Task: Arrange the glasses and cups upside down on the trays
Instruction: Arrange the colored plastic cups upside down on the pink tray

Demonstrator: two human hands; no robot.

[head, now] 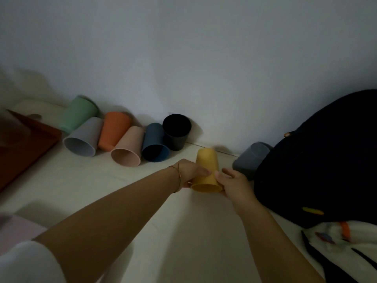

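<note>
Dim room, pale surface (122, 190) meeting a grey wall (204, 68). You are holding the yellow cup (207, 170) near the wall, tilted, mouth facing you. Left hand (191, 173) and right hand (234, 184) are gripping it, fingers curling round opposite sides. Green cup (79, 113) through black cup (177, 129) are sitting in a row further left; brown tray (24, 144) is sitting far left

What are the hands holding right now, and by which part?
The yellow cup, by its sides near the open rim: left hand on one side, right hand opposite.
</note>
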